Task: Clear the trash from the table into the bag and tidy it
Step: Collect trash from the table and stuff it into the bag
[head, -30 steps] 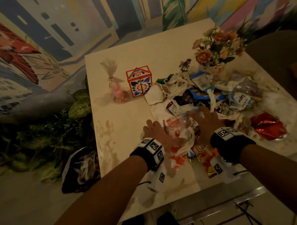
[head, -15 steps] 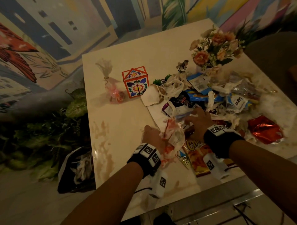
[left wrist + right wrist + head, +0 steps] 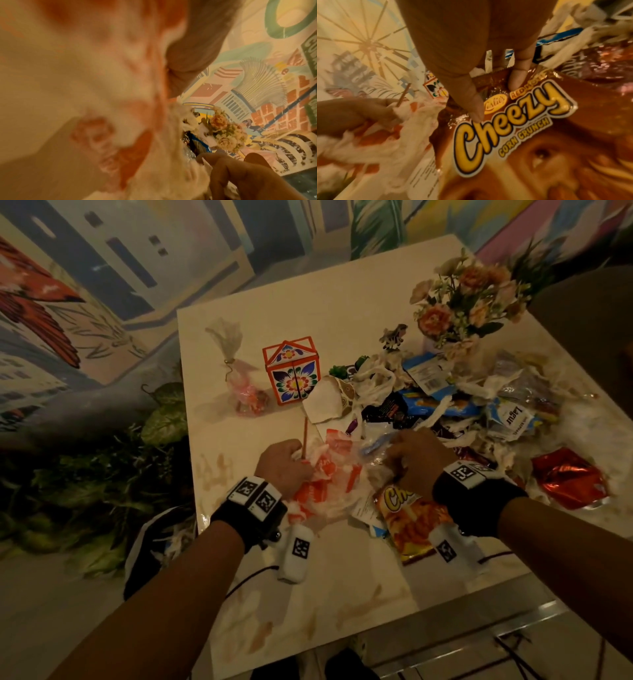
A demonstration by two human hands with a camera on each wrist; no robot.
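A heap of trash [image 3: 445, 405] covers the right half of the white table [image 3: 239, 542]: wrappers, torn paper, foil packs. My left hand [image 3: 287, 463] grips a crumpled orange-and-white plastic bag [image 3: 329, 481] together with a thin brown stick [image 3: 304, 436]; that bag [image 3: 102, 108] fills the left wrist view. My right hand [image 3: 411, 453] is bent over a crumpled clear wrapper [image 3: 376, 450] with a blue strip. Its thumb and fingertips [image 3: 517, 81] touch the top edge of an orange Cheezy snack bag [image 3: 513, 121]. A black trash bag [image 3: 154, 546] hangs open on the floor, left of the table.
An orange floral gift box [image 3: 293, 374] and a tied pink favour pouch [image 3: 243, 388] stand at the table's left. A flower vase [image 3: 466, 302] stands at the back right, a red foil pack [image 3: 568, 481] at the right edge. Plants line the floor on the left.
Both hands went from lying spread over the trash to closing on it. The left hand has gathered the orange-and-white bag and stick; the right hand has drawn wrappers closer.
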